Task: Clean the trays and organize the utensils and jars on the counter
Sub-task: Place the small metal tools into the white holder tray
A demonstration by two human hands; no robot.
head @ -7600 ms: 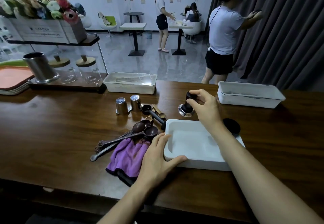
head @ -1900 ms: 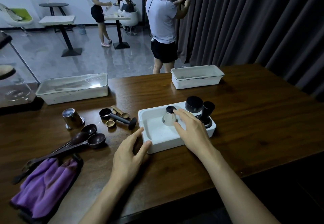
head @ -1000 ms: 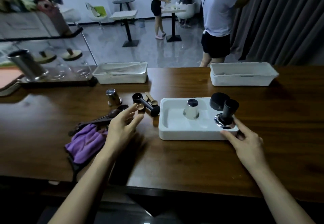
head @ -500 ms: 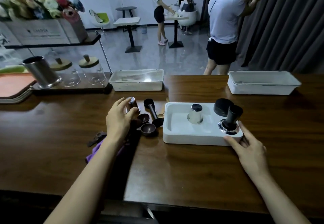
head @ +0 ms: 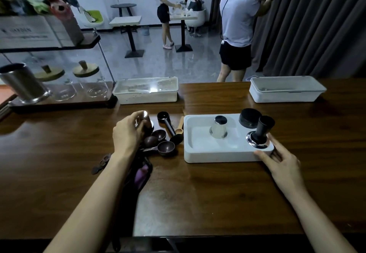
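Note:
A white tray (head: 198,154) sits on the wooden counter (head: 198,193). In it stand an upturned steel cup (head: 218,129), a black round lid (head: 250,117) and a black tamper (head: 261,132). My right hand (head: 281,159) rests with straight fingers against the tray's near right corner. My left hand (head: 128,132) grips a second small steel cup (head: 145,119) left of the tray. Dark measuring spoons (head: 165,147), a black scoop (head: 168,124) and a small wooden spoon (head: 179,129) lie between that cup and the tray. A purple cloth (head: 141,173) shows beside my left forearm.
Two white lidded bins stand at the counter's far edge, one in the middle (head: 146,92) and one on the right (head: 285,91). A rack at the far left holds a steel canister (head: 23,83) and glass jars (head: 87,80). A person (head: 237,25) stands behind the counter.
My left hand left the tray, reached over the spoons and closed on the steel cup. My right hand let go of the cup in the tray and moved to its right corner.

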